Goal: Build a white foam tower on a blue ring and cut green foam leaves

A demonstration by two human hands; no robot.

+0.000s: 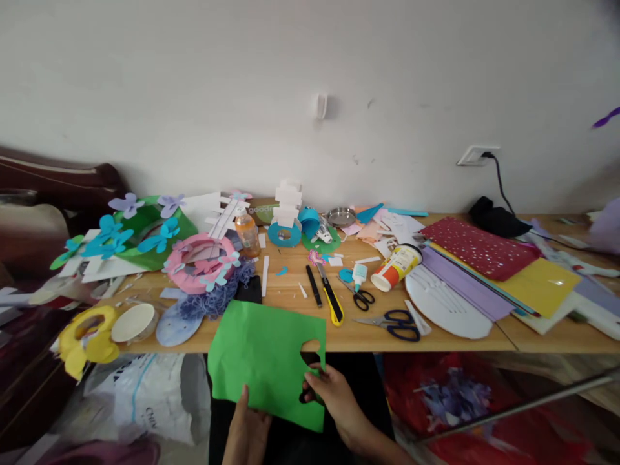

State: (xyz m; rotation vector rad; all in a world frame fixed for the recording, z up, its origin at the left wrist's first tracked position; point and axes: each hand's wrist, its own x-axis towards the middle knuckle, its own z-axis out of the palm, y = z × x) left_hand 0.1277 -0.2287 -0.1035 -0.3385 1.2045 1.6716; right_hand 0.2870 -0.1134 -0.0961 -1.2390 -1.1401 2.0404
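You hold one green foam sheet [264, 361] with cut-outs.
Your left hand [248, 431] and right hand [334, 399] each pinch its near edge (two scissors [393, 323] lie beyond).

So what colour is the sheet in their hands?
Bright green sheet, with a cut-out notch; clearest in the head view.

Left hand [248, 431] is cut off at the wrist by the bottom edge. Green sheet [264, 361] covers the desk's [484, 336] front edge and hides most of the right hand's [339, 400] fingers (grip unclear). Glue bottle [396, 266] label is too small to read.
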